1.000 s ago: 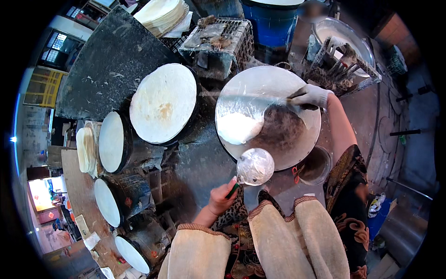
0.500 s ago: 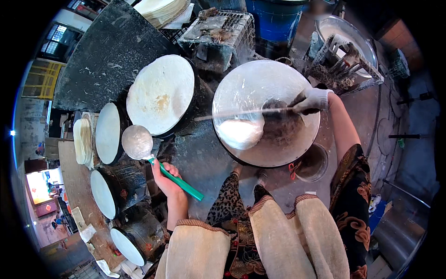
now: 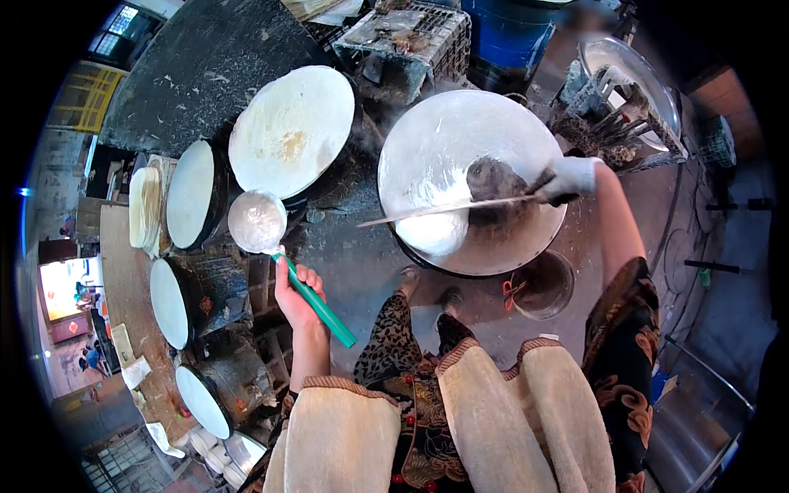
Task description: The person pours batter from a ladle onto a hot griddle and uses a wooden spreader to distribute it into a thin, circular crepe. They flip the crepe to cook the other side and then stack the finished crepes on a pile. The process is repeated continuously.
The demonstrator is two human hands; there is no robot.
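Even daylight, sharp centre, fisheye bending, black rim

A dark, soot-stained work surface [image 3: 353, 255] carried a row of round griddles. The large griddle [image 3: 472, 177], smeared with white batter, sat at its one o'clock edge. A second griddle [image 3: 292, 131], covered by a pale thin sheet, stood at eleven o'clock. Three smaller white-topped griddles [image 3: 191, 193] [image 3: 168, 302] [image 3: 201, 401] ran from ten to seven o'clock. A stack of finished sheets [image 3: 145, 207] lay just beside them at nine o'clock.
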